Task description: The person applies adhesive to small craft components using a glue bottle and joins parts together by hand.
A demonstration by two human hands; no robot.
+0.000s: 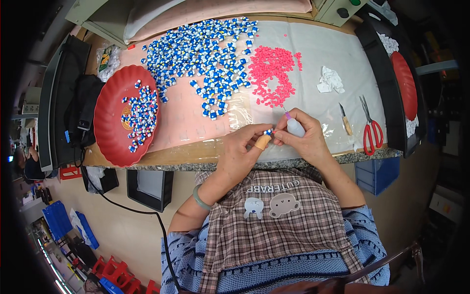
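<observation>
By the front edge of the table, your left hand pinches a small blue-and-white piece, probably light and stiff; grip its sides. Your right hand cradles a white squeeze bottle, likely soft: hold its body lightly.

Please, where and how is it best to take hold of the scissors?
Probably by the red handles, coming from the table's near edge: the scissors lie with their loops toward the person, while the blades point away.
</observation>
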